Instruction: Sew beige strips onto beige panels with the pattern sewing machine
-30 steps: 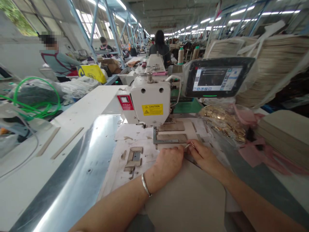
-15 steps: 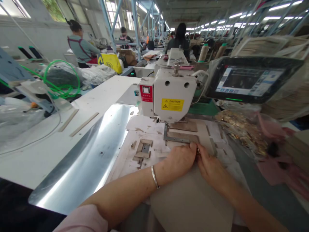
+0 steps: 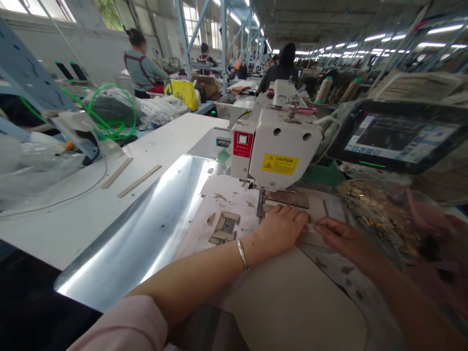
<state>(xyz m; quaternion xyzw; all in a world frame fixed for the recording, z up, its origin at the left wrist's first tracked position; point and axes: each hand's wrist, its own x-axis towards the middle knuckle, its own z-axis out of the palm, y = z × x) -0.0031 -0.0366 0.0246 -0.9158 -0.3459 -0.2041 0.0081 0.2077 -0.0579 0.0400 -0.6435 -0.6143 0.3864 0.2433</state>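
L hand (image 3: pixel 281 230) nr sewing m/c (image 3: pixel 288 144)

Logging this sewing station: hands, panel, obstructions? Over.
Left-hand grip palm-down beside metal bracket. Right-hand grip nearby, contents unclear. Beige panel nearer body, top obscured by left-hand grip.

A pale pink sleeve (image 3: pixel 126 324), softly creased, shows between seven and eight o'clock, its rounded edge loose about the left arm (image 3: pixel 197 273). A slim, shiny silver-coloured bangle (image 3: pixel 242 254) circles that wrist, toward six o'clock. The right forearm (image 3: pixel 402 292), at four o'clock, is bare.
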